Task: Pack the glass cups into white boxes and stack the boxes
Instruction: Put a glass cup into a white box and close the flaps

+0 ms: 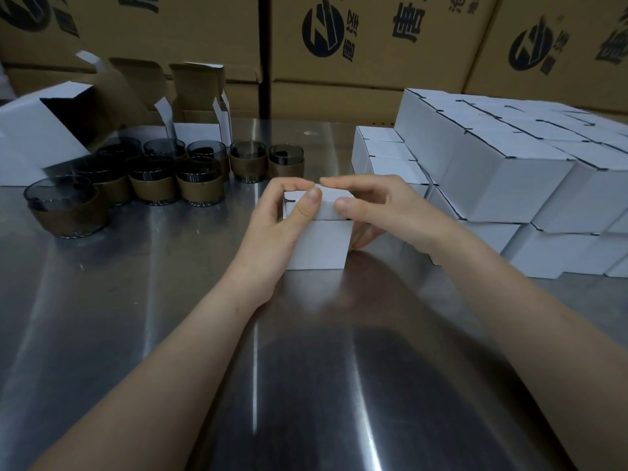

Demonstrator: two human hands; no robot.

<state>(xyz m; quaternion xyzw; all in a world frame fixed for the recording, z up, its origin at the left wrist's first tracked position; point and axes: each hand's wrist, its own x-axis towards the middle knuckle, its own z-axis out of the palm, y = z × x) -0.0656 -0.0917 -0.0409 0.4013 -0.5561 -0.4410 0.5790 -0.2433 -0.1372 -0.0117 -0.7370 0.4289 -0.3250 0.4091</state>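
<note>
At mid-table, on the steel table (136,283), a small white box (317,248) is sitting upright: plain matte card, lid flap nearly down, a thin dark seam showing along its front. Left hand (282,215) is gripping the top left corner, fingers curling over the far edge, thumb pressing on the lid. Right hand (370,207) is clasping the right side, thumb on the lid's front edge, lower fingers wrapping the wall. Smoky glass cups (198,180) in brown sleeves are standing in rows at left; closed white boxes (503,171) are sitting stacked at right.
</note>
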